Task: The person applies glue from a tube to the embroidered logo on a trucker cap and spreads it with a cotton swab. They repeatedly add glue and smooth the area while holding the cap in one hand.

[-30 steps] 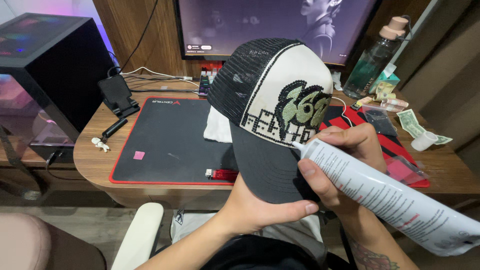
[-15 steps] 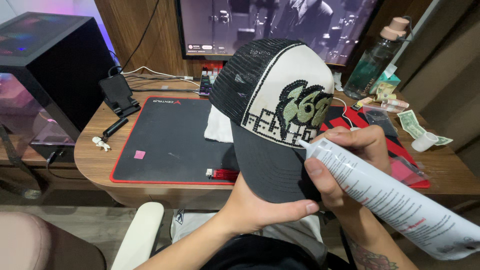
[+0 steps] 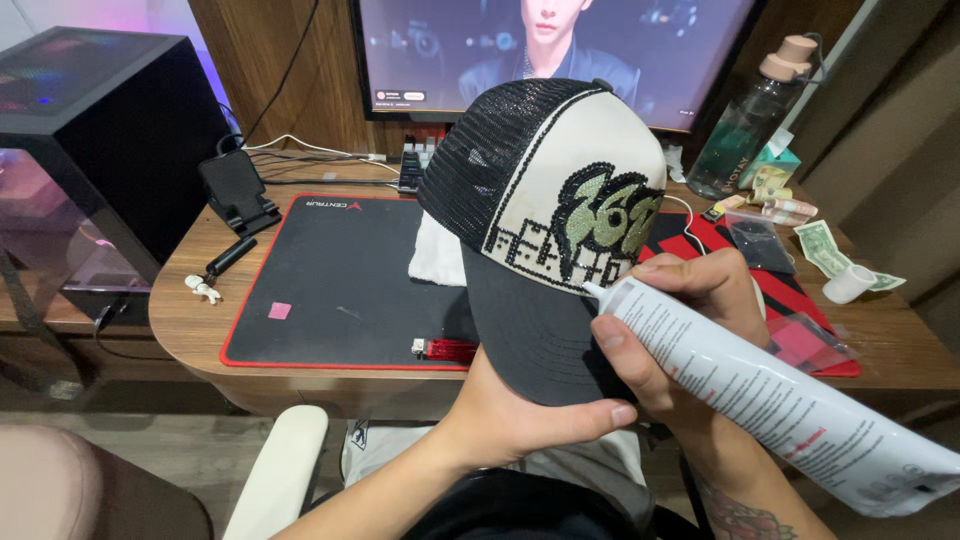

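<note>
Since the frame a second ago, little has shifted: I note the tube's nozzle has stayed at the lower edge of the beaded lettering, with the cap turned only slightly in the hand. Left hand [image 3: 520,415] is under the cap [image 3: 545,230], thumb curled over the underside of the dark brim and closed on it, holding the cap upright above the desk edge with the front panel facing the camera. Right hand [image 3: 690,320] is wrapped shut around the neck of a white squeeze tube [image 3: 770,400], fingers fully curled, nothing else in its grip. The tube's long axis runs from lower right, near my own body, up and left to the nozzle, which meets the cap at the seam where the pale front panel joins the brim, just below the beaded design [image 3: 600,225]. The right hand is therefore the nearer to the working point; the left only supports. Whether the nozzle tip touches the fabric or stands just off it I cannot say, as the view is too coarse there. Behind lie a black desk mat [image 3: 340,280] with red border, a monitor [image 3: 560,50], a clear water bottle [image 3: 740,130], and banknotes [image 3: 825,245] to the right, all well apart from both hands.
</note>
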